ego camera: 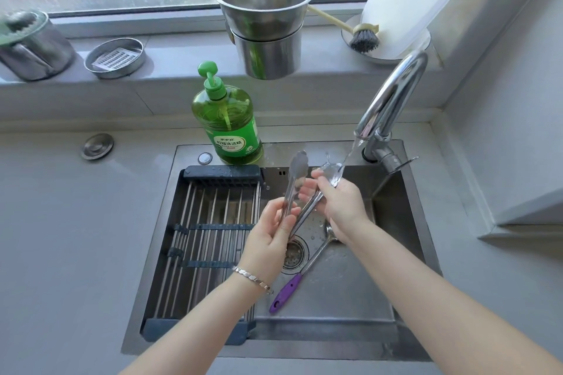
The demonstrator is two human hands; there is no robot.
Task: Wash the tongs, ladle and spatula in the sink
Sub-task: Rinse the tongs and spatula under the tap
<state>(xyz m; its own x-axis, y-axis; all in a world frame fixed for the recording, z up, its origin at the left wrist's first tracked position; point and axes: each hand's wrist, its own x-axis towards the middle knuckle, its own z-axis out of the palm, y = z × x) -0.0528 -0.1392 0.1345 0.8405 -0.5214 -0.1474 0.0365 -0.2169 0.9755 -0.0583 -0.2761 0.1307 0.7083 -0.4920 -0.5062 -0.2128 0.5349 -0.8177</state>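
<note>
Both hands grip slim steel tongs (297, 189), purple-handled utensil (300, 274) below

tongs (297, 189): hinge end hidden in the left hand (271, 237); one arm's tip blurred by water
right hand (341, 207): palm faces away, fingertips hidden behind the tongs
utensil (304, 265): head hidden under the right wrist, so ladle or spatula cannot be told
rack (207, 237): near right corner covered by the left forearm
jar (30, 46): cut by the left edge
bottle (228, 125): small label print unreadable
</note>
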